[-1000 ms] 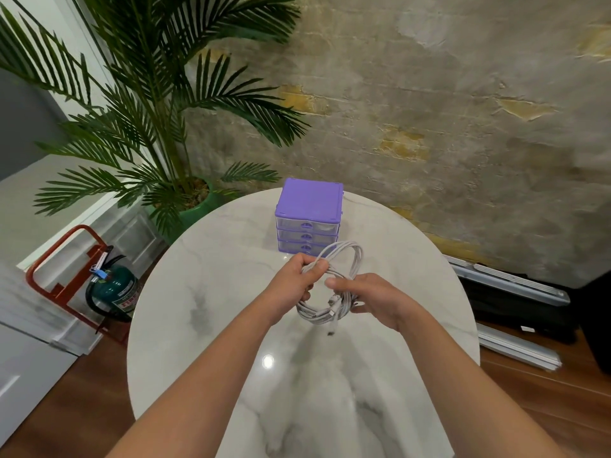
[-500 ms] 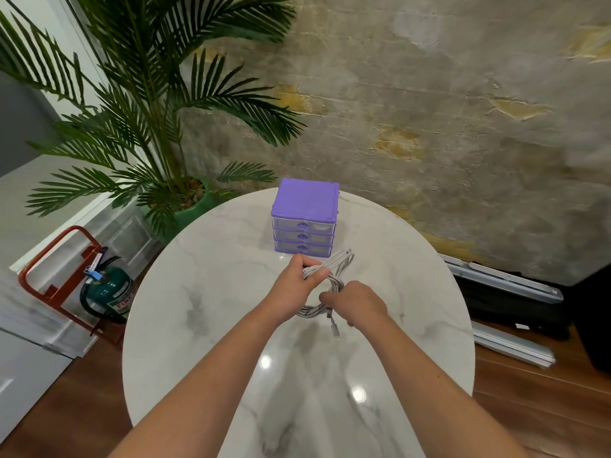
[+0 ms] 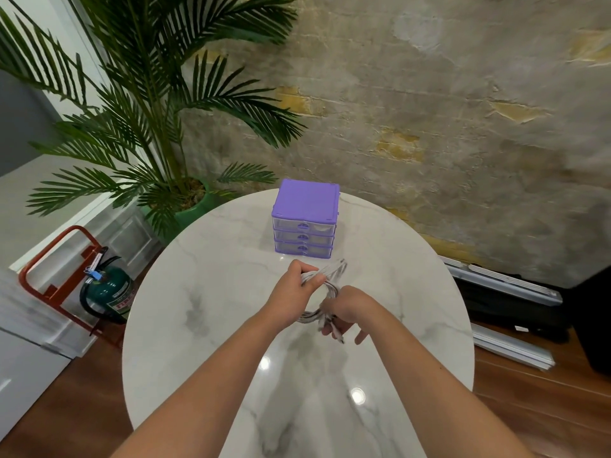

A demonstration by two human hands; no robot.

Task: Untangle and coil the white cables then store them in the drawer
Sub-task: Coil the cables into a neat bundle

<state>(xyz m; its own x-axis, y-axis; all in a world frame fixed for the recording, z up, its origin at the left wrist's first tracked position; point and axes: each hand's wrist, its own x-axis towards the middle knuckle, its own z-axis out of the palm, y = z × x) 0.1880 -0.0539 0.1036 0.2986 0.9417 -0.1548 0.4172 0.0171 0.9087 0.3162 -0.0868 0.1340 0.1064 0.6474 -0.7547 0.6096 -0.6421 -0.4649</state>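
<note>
Cables [image 3: 325, 279] bunched in loose coil above table [image 3: 205, 325], between hands. Left hand [image 3: 294, 287] grips top loops; right hand [image 3: 344, 312] pinches lower strands, outer fingers splayed. Drawers [image 3: 302, 236] near, closed. Risk: loose end slips, coil springs apart.

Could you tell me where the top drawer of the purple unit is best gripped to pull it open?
Grip the small purple handle at the middle of the top drawer front, coming from the near side, where the drawer unit faces the person. It is the front's only grip. Both hands, left and right, hold the cable coil, so free one first.
</note>
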